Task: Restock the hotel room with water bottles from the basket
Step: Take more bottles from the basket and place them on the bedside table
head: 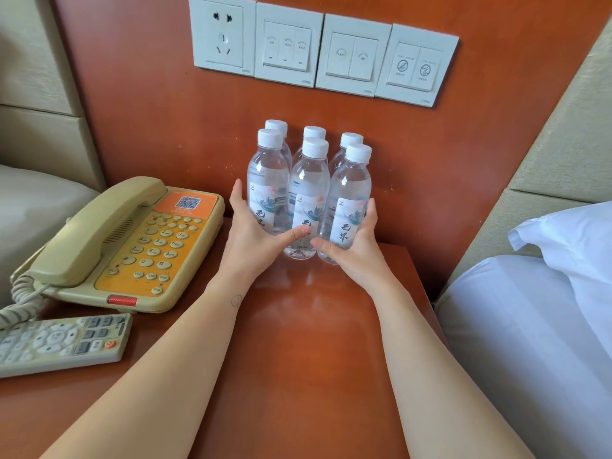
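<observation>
Several clear water bottles with white caps and white labels stand upright in two tight rows at the back of the wooden nightstand, against the wall panel. My left hand presses flat against the left side of the group, fingers straight and thumb stretched across the front. My right hand cups the right side the same way, its thumb reaching in front of the right front bottle. The two thumbs nearly meet at the base of the middle front bottle. No basket is in view.
A beige and orange telephone sits on the left of the nightstand, with a grey remote control in front of it. A socket and switch plates hang on the wall above. A white-sheeted bed borders the right side.
</observation>
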Demonstrator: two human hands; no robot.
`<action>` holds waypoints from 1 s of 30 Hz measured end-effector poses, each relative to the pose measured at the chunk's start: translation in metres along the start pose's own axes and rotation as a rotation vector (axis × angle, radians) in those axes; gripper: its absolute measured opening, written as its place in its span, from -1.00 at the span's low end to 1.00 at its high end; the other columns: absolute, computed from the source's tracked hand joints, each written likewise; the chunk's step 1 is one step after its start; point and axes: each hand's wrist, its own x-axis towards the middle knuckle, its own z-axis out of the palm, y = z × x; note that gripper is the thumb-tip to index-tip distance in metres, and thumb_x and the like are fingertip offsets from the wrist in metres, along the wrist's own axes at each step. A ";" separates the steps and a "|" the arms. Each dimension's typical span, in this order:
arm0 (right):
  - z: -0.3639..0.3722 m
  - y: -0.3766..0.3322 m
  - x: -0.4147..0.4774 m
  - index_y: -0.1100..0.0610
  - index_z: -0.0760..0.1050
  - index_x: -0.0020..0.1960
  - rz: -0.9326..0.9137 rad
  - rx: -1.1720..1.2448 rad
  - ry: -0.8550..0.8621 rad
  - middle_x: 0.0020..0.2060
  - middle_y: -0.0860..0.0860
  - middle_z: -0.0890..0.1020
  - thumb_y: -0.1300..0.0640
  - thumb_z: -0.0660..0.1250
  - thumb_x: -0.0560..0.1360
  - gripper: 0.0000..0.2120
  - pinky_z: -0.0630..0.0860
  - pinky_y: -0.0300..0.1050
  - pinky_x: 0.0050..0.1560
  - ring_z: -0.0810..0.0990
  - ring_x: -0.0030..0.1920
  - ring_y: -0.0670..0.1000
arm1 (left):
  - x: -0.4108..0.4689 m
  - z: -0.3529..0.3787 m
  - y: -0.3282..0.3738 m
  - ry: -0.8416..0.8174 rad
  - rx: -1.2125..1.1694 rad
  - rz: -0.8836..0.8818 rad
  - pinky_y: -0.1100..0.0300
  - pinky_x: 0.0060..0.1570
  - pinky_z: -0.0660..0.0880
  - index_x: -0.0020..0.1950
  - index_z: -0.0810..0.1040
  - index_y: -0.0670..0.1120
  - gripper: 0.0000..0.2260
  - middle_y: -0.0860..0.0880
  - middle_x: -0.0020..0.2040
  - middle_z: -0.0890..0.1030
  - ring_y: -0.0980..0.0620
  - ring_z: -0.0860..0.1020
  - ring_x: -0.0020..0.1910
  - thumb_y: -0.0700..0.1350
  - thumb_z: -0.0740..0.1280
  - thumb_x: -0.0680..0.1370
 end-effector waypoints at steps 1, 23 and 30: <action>0.001 -0.001 0.000 -0.27 -0.42 0.45 0.007 -0.001 0.001 0.55 -0.18 0.10 -0.41 0.55 0.06 0.37 0.35 0.16 0.40 0.20 0.51 -0.09 | -0.001 0.000 0.001 0.000 -0.011 0.008 0.04 0.40 0.36 0.54 -0.15 0.17 0.25 0.03 0.50 0.30 0.16 0.33 0.44 0.40 0.55 0.08; -0.097 -0.144 -0.129 -0.08 0.25 0.45 0.446 -0.020 0.054 0.36 -0.04 0.45 -0.21 0.39 0.42 -0.33 0.38 -0.05 0.34 0.42 0.33 -0.03 | -0.033 -0.071 0.257 -0.020 0.333 0.434 0.31 0.36 0.21 0.40 0.29 -0.20 -0.47 -0.17 0.39 0.33 0.01 0.30 0.39 0.01 0.24 0.49; -0.283 -0.385 -0.129 -0.05 0.50 0.18 0.383 -0.191 0.168 -0.07 -0.12 0.62 -0.08 0.40 0.46 -0.68 0.42 -0.32 -0.08 0.58 0.01 -0.14 | 0.019 -0.069 0.496 -0.308 0.450 0.486 -0.01 0.16 0.48 0.38 0.32 -0.13 -0.58 -0.09 0.30 0.40 -0.08 0.47 0.23 -0.12 0.30 0.55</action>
